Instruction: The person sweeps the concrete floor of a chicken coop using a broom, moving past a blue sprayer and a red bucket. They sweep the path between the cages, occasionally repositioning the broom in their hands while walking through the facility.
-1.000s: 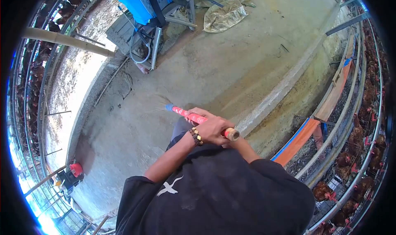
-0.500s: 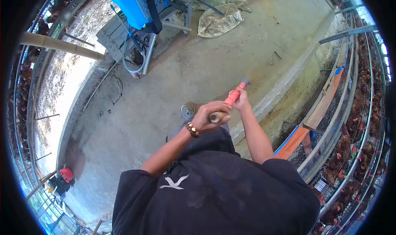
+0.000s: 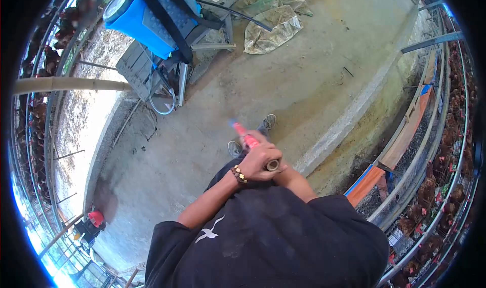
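Observation:
My left hand (image 3: 259, 161), with a beaded bracelet at the wrist, is wrapped round the top of a red-wrapped pole (image 3: 250, 140). The pole's round, hollow-looking end shows beside my fingers. Further down, my right hand (image 3: 259, 135) is closed on the same pole, partly hidden behind my left hand. The pole slants away toward the floor in front of my feet, and its bluish far end is smeared by motion. What is fixed at that end, if anything, I cannot make out.
A blue backpack sprayer (image 3: 167, 25) stands on a wooden bench (image 3: 134, 68) at upper left. A crumpled sack (image 3: 273, 30) lies on the concrete floor (image 3: 202, 136). Caged hens (image 3: 430, 187) line the right, beyond a low kerb (image 3: 349, 116). A bamboo pole (image 3: 71, 84) crosses at left.
The pole's far end has swung from the right to the left, across the front of my feet. My right hand has moved left with it. Both hands keep their hold.

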The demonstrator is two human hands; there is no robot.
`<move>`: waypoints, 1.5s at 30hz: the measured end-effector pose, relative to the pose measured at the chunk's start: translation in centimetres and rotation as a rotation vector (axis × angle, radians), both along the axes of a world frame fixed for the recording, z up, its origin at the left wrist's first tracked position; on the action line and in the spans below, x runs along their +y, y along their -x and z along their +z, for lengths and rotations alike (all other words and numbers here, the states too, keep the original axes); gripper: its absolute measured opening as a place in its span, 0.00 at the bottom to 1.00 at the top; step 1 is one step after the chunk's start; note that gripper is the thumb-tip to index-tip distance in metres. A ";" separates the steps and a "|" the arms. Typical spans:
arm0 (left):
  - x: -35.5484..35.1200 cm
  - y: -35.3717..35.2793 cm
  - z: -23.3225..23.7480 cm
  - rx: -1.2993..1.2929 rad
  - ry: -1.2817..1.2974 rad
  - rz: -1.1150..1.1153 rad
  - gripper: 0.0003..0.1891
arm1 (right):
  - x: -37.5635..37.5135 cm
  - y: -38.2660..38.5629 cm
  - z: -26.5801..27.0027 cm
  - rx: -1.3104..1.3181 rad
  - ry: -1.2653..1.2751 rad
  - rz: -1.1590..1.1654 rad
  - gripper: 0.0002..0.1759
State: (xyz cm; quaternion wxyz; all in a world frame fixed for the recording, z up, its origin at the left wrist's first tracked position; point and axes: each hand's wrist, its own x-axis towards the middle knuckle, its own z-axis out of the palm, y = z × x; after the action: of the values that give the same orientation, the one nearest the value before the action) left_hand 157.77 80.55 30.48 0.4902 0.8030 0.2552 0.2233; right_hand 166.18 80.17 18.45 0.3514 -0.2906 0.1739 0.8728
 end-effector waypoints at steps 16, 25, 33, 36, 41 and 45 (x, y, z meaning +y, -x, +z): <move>11.1 -7.3 9.6 -0.188 -0.152 -0.120 0.12 | 11.6 -9.1 4.6 -0.198 -0.071 0.077 0.09; 14.4 -5.4 1.3 -0.011 0.240 0.172 0.15 | 15.2 -9.0 -5.2 -0.394 -0.023 0.050 0.08; 19.6 -3.4 0.3 -0.368 0.697 0.418 0.19 | 21.5 -13.8 -5.9 -0.870 0.061 -0.292 0.07; 22.6 -5.2 6.1 -0.262 0.012 0.023 0.14 | 22.3 -13.0 -0.5 -0.541 0.002 -0.192 0.06; 24.0 -10.8 10.9 -0.107 0.043 -0.172 0.11 | 23.9 -9.6 3.5 -0.009 0.016 0.141 0.06; 25.3 -14.9 6.8 0.164 -0.002 -0.260 0.12 | 26.2 -10.3 1.0 0.011 -0.008 0.257 0.06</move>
State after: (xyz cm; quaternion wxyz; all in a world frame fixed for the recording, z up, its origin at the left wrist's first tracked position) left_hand 172.63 105.83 37.30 0.4917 0.8453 0.1878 0.0918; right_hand 176.48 106.35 19.46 0.2370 -0.3044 0.1338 0.9128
